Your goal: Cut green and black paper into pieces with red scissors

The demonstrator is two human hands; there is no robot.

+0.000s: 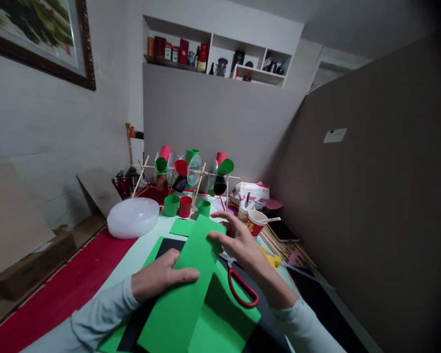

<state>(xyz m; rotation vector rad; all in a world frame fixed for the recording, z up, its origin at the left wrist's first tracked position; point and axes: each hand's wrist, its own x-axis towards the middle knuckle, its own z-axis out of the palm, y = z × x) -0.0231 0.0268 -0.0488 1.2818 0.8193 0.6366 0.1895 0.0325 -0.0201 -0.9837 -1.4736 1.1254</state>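
Note:
A long strip of green card [185, 284] is raised above the table, tilted away from me. My left hand [161, 274] grips its left edge, thumb flat on top and fingers hidden behind. My right hand [238, 240] is at the far right corner, thumb on the card and forefinger arched over its end; the other fingers are partly hidden. Scissors with red handles [248, 291] lie just below my right hand, their blades partly covered. Underneath are another green sheet [228, 318] and black sheets [135, 318].
Behind stands a stick frame [202, 171] with clear discs and red, green and black paper cups. Small paper rings [185, 207] line the table. A white plastic tub [132, 218] sits left. A red paper cup [256, 223], yellow glue gun [271, 256] and wooden sticks [279, 242] lie right.

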